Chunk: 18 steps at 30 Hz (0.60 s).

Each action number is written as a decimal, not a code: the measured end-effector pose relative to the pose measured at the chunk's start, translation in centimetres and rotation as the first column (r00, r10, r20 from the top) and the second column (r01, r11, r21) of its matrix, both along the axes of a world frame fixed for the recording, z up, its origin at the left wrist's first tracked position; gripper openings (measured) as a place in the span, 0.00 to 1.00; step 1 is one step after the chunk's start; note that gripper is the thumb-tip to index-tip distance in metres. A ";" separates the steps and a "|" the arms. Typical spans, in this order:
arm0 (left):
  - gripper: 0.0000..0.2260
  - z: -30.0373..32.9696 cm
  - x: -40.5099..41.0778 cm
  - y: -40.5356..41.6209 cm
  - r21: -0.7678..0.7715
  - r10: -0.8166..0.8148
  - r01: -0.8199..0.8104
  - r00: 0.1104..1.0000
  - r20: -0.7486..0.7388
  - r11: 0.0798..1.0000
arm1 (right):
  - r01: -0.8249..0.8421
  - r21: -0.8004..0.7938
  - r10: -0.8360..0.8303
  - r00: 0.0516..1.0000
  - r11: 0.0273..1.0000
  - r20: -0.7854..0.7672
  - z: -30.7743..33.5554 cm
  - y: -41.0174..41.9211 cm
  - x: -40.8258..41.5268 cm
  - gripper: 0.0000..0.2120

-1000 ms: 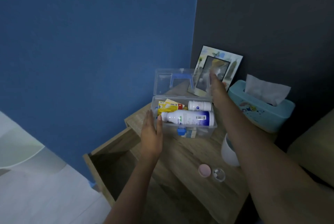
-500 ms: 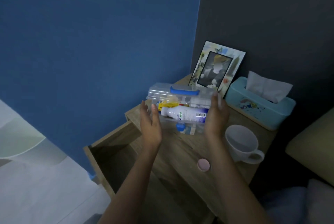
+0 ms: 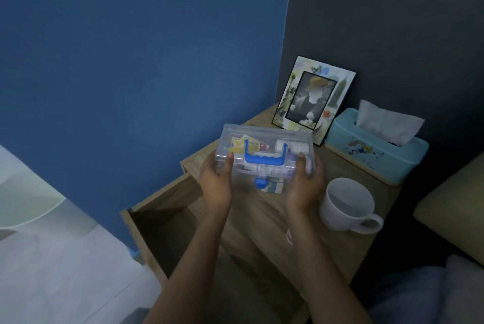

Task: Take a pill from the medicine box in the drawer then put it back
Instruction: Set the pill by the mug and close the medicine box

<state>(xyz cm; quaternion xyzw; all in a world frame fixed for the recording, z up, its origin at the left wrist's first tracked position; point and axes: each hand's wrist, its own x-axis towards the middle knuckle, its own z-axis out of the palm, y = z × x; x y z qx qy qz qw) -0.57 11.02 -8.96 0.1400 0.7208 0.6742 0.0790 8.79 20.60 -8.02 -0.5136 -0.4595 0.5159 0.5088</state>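
Observation:
The clear plastic medicine box (image 3: 267, 137) with a blue handle and blue latch has its lid down and rests on the wooden nightstand (image 3: 256, 216). White bottles and a yellow packet show through its walls. My left hand (image 3: 216, 179) grips its left end, thumb on the lid. My right hand (image 3: 303, 179) grips its right end the same way. The open drawer (image 3: 167, 229) lies below and to the left, dark inside. A small pink cap (image 3: 289, 236) lies on the nightstand, half hidden by my right forearm.
A white mug (image 3: 345, 204) stands just right of my right hand. A picture frame (image 3: 313, 98) leans on the dark wall behind the box, and a light blue tissue box (image 3: 377, 148) sits to its right. A blue wall is on the left.
The lid has swung down from open to closed. My right hand came off the raised lid down to the box's right end, and both hands now hold the box.

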 end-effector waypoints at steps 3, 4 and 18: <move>0.17 0.0 0.0 -0.2 -0.001 -0.004 0.004 1.000 0.004 1.000 | -0.001 -0.021 0.001 1.000 1.000 -0.015 0.1 0.0 -0.1 0.18; 0.17 0.0 0.1 -0.3 0.007 -0.004 0.004 1.000 0.004 1.000 | -0.004 -0.020 0.003 1.000 1.000 -0.021 0.1 0.0 0.0 0.18; 0.12 -3.2 6.3 0.1 -0.066 -0.296 0.322 0.919 0.260 0.944 | -0.027 -0.005 0.027 1.000 1.000 -0.014 0.4 -0.3 0.3 0.20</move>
